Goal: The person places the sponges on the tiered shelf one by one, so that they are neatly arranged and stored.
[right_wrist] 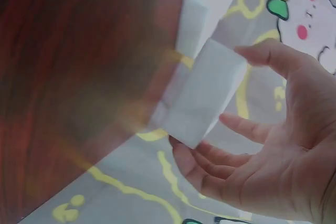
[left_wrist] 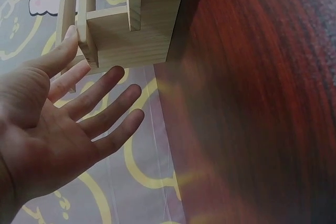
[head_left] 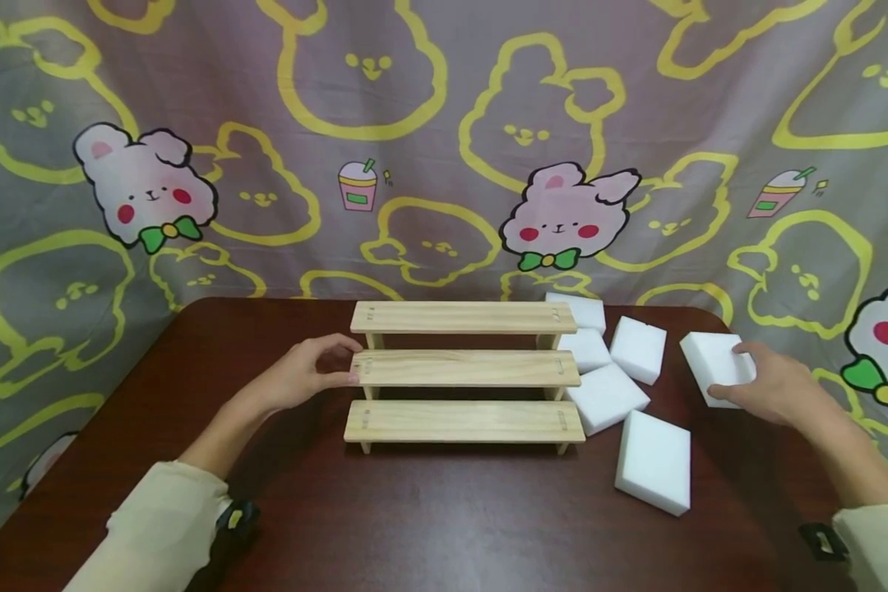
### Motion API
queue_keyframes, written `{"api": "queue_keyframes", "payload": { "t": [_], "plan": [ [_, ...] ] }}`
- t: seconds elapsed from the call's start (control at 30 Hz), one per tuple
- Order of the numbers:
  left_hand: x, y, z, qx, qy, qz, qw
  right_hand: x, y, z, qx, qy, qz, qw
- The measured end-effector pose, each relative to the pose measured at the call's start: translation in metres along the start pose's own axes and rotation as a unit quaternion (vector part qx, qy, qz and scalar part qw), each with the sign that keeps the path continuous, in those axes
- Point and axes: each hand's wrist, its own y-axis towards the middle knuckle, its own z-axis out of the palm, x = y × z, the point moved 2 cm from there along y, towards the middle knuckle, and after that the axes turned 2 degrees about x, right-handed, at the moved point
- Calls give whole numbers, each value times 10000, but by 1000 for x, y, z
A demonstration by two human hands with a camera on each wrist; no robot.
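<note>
A three-step wooden display stand [head_left: 464,368] stands on the table. My left hand [head_left: 312,370] is at the left end of its middle step, thumb and index finger pinching the board's end. In the left wrist view the other fingers of the left hand [left_wrist: 68,114] extend apart from the wood. To the right, my right hand [head_left: 777,382] grips a white foam block [head_left: 710,362] by its edges between thumb and fingers. The right wrist view shows this foam block [right_wrist: 207,95] held up, with another white block [right_wrist: 202,19] behind it.
Several white foam blocks lie right of the stand, some partly hidden behind its end. The nearest foam block [head_left: 654,464] lies toward the front right. A patterned curtain [head_left: 429,164] hangs behind the dark wooden table [head_left: 444,518].
</note>
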Motion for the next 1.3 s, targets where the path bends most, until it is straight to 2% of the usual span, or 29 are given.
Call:
{"api": "queue_keyframes", "payload": {
  "t": [0.13,0.3,0.57,0.87,1.1,1.3],
  "plan": [
    [0,0,0,50,37,-49,10000,6,0,-8,-555,96,-216,9982],
    [0,0,1,119,44,-102,9999,18,2,-9,-868,253,-580,9942],
    [1,1,0,258,-25,-111,9996,46,4,-9,-857,517,-1031,9896],
    [1,1,1,392,-259,-59,9989,75,3,-12,-872,691,-1315,9851],
    [1,0,1,340,-70,-51,9994,93,3,-13,-1105,706,-1679,9770],
    [-4,-3,-1,346,331,-178,9987,104,4,-13,-1032,767,-1808,9751]
  ]
}}
